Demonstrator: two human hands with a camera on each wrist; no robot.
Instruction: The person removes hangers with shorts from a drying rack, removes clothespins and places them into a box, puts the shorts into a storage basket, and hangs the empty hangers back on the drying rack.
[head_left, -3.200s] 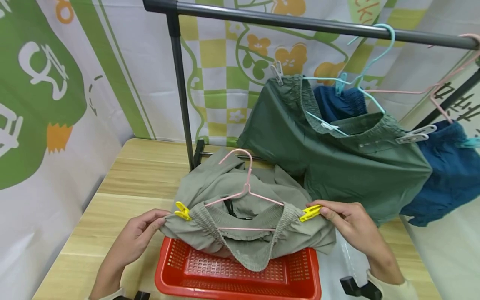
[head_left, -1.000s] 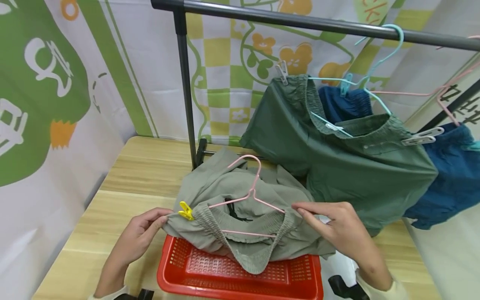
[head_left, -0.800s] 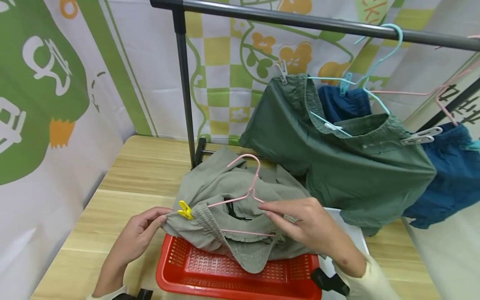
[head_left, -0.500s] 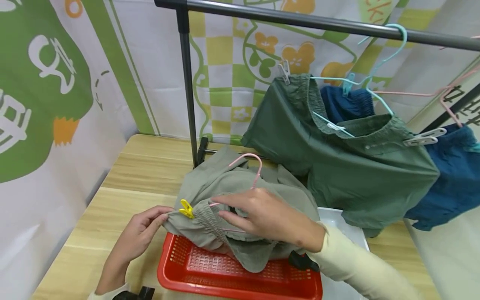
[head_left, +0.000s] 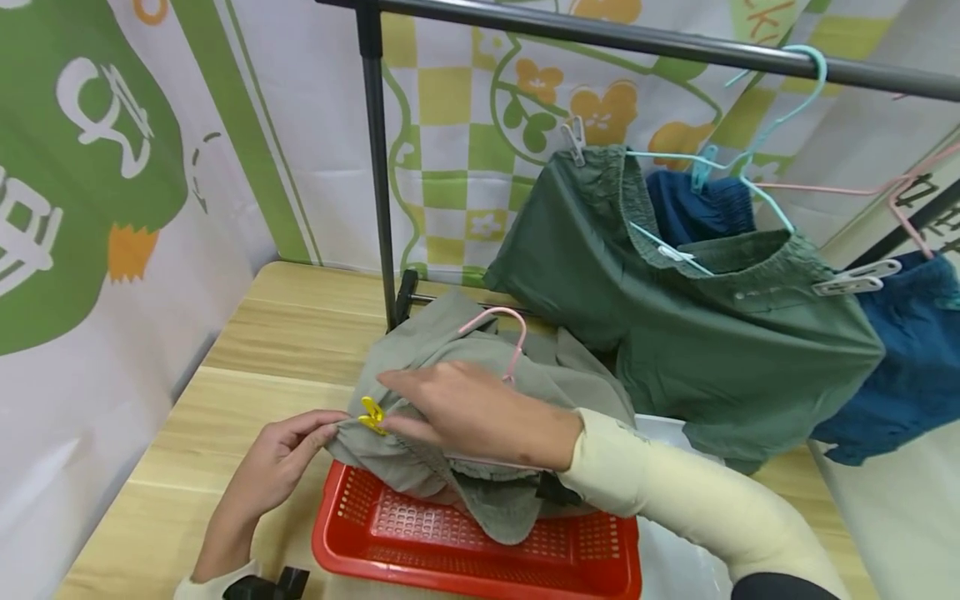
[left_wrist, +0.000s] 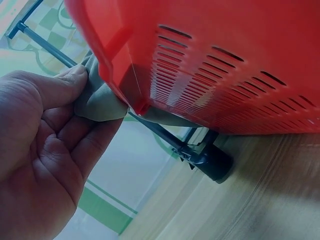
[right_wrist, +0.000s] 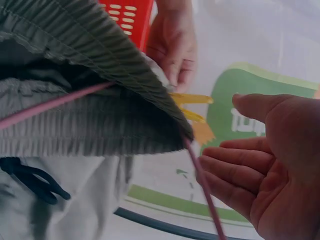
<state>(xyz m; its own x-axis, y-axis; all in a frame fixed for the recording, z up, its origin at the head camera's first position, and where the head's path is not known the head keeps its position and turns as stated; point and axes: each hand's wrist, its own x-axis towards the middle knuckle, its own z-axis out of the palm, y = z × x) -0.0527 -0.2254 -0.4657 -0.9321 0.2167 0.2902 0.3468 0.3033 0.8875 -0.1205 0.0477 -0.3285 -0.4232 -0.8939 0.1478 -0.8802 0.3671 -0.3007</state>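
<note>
Nearest us, our left hand (head_left: 281, 467) pinches the left corner of the grey-green shorts (head_left: 450, 367) draped over the red basket (head_left: 480, 554). The yellow clip (head_left: 371, 414) sits on that waistband corner, at about two o'clock from the left fingertips and just beside them. Our right hand (head_left: 468, 412), crossed over, has its fingers (right_wrist: 235, 175) loosely spread, nothing held, its tips just beside the clip, which lies at nine o'clock from them. The waistband and pink hanger (head_left: 510, 346) run nine to three. Beyond: the dark green shorts (head_left: 675, 317) hung on the rail (head_left: 600, 35).
</note>
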